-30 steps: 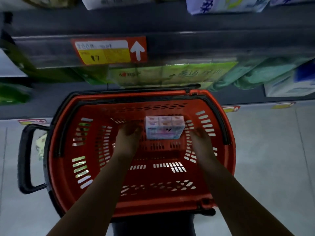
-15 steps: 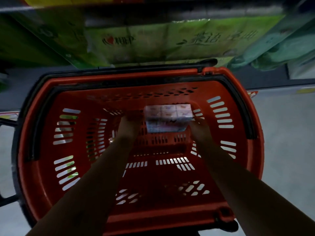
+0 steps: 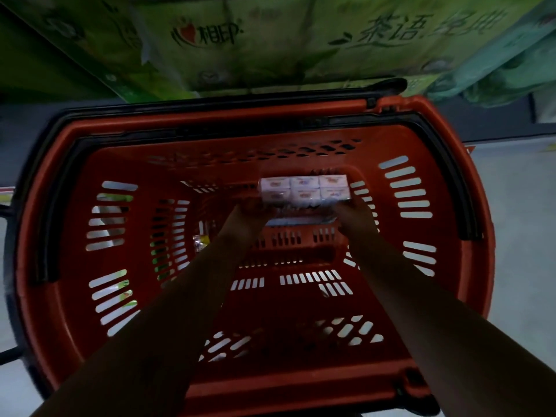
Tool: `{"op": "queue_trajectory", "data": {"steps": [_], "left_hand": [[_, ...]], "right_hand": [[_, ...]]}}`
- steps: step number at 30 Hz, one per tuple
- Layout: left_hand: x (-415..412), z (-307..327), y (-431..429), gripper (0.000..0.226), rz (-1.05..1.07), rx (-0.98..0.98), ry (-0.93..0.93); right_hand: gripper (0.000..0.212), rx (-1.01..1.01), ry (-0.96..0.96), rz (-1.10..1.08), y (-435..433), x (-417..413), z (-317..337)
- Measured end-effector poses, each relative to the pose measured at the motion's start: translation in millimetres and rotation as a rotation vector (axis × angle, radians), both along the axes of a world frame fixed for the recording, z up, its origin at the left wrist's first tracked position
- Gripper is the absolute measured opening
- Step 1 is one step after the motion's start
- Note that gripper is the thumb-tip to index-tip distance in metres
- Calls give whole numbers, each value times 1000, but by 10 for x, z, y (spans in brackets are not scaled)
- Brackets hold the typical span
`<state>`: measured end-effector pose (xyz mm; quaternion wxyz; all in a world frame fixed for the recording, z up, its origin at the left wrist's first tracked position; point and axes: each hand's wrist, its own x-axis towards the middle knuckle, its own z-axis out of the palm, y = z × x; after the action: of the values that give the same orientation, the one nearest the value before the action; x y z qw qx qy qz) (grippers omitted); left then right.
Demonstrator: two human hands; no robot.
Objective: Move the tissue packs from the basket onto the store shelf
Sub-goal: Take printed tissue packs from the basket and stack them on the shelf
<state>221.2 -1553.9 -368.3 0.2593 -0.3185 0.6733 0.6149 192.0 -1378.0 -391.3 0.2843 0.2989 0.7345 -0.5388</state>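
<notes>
Two bare forearms enter from the near edge and reach down into a red plastic shopping basket (image 3: 445, 311) with slotted walls and floor and a black rim band. The near wall of the basket runs across the bottom of the view, with a black fitting at its right corner. The left hand (image 3: 246, 216) and the right hand (image 3: 356, 213) are set apart, one at each end of a tissue pack (image 3: 304, 192), and both press against it, so the pack is clamped between them. The fingers are in shadow and cannot be told apart. The tissue pack is a clear-wrapped bundle of small white packets, showing three across and two deep on its top face, and it sits inside the basket toward the far wall, right of centre. Whether it rests on the basket floor or is lifted clear of it cannot be told. A small crumpled wrapper (image 3: 201, 241) lies on the basket floor to the left of the left wrist. Beyond the far rim, a black basket handle (image 3: 388, 85) lies along the edge. Farther still, large green tissue bales (image 3: 270, 40) with printed Chinese characters fill the store shelf (image 3: 493, 123). A grey floor (image 3: 523, 236) shows at the right.
</notes>
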Motion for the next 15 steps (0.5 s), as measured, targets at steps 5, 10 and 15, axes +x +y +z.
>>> {"op": "queue_trajectory", "data": {"steps": [5,10,15], "left_hand": [[150,50,57,30,82,53,-36],[291,117,46,25,87,66,-27],[372,173,58,42,171,4,0]], "right_hand": [[27,-24,-32,20,28,84,42],[29,-35,-44,-1,129,179,204],[39,-98,59,21,234,259,352]]}}
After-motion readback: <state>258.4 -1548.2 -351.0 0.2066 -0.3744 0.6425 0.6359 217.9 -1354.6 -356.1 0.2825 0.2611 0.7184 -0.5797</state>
